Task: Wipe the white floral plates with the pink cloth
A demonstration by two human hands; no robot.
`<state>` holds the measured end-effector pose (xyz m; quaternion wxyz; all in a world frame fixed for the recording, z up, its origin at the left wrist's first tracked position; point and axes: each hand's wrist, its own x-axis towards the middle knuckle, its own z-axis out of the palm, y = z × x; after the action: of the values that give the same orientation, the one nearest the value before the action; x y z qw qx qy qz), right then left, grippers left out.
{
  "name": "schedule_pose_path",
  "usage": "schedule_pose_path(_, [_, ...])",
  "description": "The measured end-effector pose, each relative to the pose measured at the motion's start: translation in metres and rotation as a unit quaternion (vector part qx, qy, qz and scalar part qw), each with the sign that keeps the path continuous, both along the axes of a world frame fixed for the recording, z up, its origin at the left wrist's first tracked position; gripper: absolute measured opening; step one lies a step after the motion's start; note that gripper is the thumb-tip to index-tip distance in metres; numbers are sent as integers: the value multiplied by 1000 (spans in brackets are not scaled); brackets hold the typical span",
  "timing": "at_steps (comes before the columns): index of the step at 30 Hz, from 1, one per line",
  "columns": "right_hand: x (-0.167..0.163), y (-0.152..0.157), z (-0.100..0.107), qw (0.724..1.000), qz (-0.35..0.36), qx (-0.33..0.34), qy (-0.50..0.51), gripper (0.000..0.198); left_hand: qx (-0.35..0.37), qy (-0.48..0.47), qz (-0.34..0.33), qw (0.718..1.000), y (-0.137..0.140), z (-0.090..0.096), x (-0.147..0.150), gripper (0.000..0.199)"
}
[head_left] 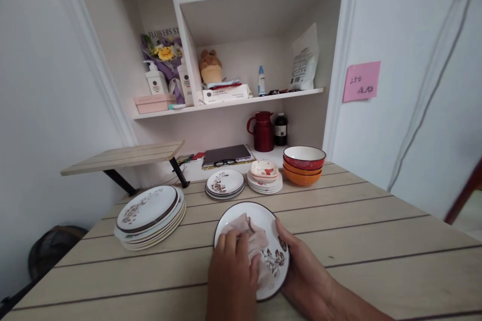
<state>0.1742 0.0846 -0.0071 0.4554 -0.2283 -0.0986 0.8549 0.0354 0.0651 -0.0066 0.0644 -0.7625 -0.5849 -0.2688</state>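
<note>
A white plate (241, 210) with a dark rim and brown flower pattern is held tilted above the table's front part. My right hand (307, 271) grips its right edge, thumb on the face and the other fingers behind. On the plate's face lies a crumpled pale pink cloth (259, 238). My left hand (233, 266) presses the cloth against the plate with bent fingers; part of the cloth is hidden under it. Beyond the plate stand a short stack of similar plates (225, 183) and some small white dishes (265, 183).
A tall stack of large plates (150, 215) stands at left, by a small wooden riser (128, 156). Red and orange bowls (304, 165) are nested at back right. Behind are a dark red jug (263, 133), a dark bottle (280, 130), a laptop (228, 154) and glasses (225, 163).
</note>
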Motion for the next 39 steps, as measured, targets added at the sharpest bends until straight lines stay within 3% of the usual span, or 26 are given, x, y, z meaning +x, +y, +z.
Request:
schedule_pose_path(8, [3,-1,-1,999,32,-11,-18,50,-40,-41,-136,989,-4,-1,7,39])
schedule_pose_path(13, [4,3,0,1000,-7,-11,12,47,-11,-91,-202,975,-5,3,-5,57])
schedule_pose_path(15, [5,5,1,999,-1,-20,30,49,50,-169,-180,968,-2,6,-15,50])
schedule_pose_path(17, [5,7,1,999,0,-36,28,52,121,-278,-84,949,4,8,-25,40])
schedule_pose_path(19, [5,6,3,999,-11,-45,14,54,138,-401,28,905,13,8,-31,42])
schedule_pose_path(21, [5,5,5,999,-4,-46,9,55,59,-540,63,837,21,5,-30,62])
schedule_pose_path(25, [7,1,7,999,37,-37,4,60,-162,-727,-29,667,19,3,-17,81])
schedule_pose_path(27, [8,1,8,999,40,-34,-11,60,-274,-751,-97,593,12,4,-11,72])
schedule_pose_path(29, [9,2,8,998,30,-26,-38,61,-350,-751,-151,539,8,5,-7,60])
schedule_pose_path(32, [12,11,3,991,-14,22,-134,62,-373,-759,-187,500,9,0,-4,54])
schedule_pose_path(34, [16,21,-2,961,-76,101,-244,64,-356,-777,-199,480,13,-5,-3,53])
schedule_pose_path(36, [25,31,-5,894,-141,200,-376,72,-343,-800,-211,446,16,-10,-2,52])
schedule_pose_path(39, [41,34,4,722,-245,372,-530,65,-341,-833,-206,385,17,-14,-2,48])
